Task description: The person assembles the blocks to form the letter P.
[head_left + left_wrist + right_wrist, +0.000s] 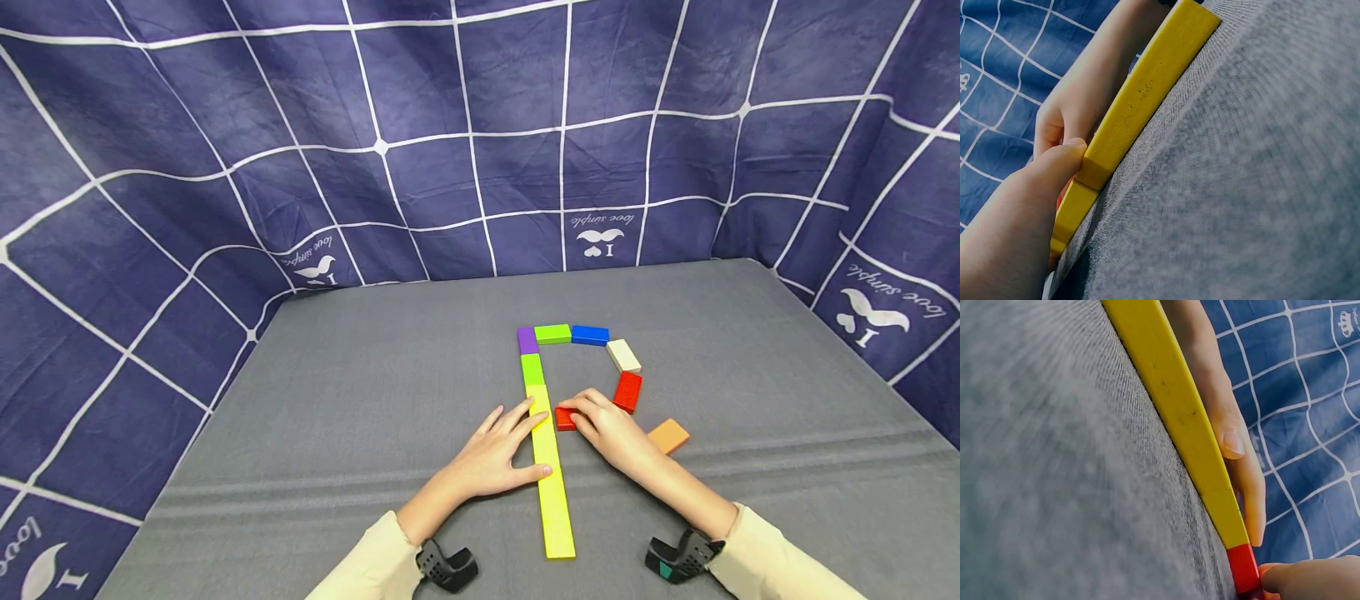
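A line of yellow blocks [555, 508] lies end to end on the grey surface; a seam shows between two yellow pieces in the left wrist view. My left hand [491, 462] rests on this line with spread, fairly straight fingers, its thumb [1074, 147] touching the edge. Beside the line's right side, my right hand [611, 429] pinches a red block [565, 419]. That red block also shows in the right wrist view [1244, 570], where its far side is hidden. A second red block [628, 392] lies just beyond the right hand.
Above the yellow line are a green block [532, 370] and a purple block [527, 340]. From there another green block [552, 334], a blue block [590, 335] and a white block [624, 356] curve rightward. An orange block [669, 436] lies partly behind the right wrist. Blue cloth [420, 192] hangs behind.
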Demonstrator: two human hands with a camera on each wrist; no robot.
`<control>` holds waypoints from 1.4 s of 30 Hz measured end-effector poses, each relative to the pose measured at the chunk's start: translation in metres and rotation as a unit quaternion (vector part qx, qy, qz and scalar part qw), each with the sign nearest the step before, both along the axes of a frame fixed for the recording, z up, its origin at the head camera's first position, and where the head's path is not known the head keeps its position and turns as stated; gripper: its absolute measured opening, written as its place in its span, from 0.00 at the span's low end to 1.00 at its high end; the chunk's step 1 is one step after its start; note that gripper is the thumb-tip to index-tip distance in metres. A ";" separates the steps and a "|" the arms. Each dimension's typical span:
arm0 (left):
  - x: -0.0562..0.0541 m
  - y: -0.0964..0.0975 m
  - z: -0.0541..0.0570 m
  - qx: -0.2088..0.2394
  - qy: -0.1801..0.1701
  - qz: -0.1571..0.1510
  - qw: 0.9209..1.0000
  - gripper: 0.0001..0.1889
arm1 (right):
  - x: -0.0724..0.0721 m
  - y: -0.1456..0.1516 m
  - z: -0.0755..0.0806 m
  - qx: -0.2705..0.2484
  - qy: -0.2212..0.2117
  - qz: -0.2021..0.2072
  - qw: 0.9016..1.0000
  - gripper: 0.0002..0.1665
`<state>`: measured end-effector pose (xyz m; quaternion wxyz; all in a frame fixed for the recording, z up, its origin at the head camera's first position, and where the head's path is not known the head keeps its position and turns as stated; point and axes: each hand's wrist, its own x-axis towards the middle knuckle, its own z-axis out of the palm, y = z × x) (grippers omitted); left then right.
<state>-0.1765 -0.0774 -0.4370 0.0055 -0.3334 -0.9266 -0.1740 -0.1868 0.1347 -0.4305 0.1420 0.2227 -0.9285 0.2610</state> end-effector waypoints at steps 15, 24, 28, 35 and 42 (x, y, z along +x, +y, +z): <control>0.001 0.000 -0.001 -0.002 -0.022 0.007 1.000 0.36 | -0.001 0.005 0.013 0.003 -0.038 0.033 0.999 0.15; 0.001 0.000 -0.002 0.005 -0.025 0.004 1.000 0.36 | 0.007 0.041 0.027 0.026 -0.057 -0.007 0.998 0.17; 0.001 -0.001 -0.002 0.008 -0.021 0.001 1.000 0.36 | 0.016 0.065 0.027 0.039 -0.043 -0.011 0.998 0.17; 0.001 -0.001 -0.001 0.007 -0.016 -0.002 1.000 0.36 | 0.028 0.104 0.021 0.064 0.006 0.029 0.998 0.13; 0.001 -0.002 -0.002 0.008 -0.018 0.001 1.000 0.36 | 0.030 0.114 0.019 0.076 -0.016 0.095 0.992 0.21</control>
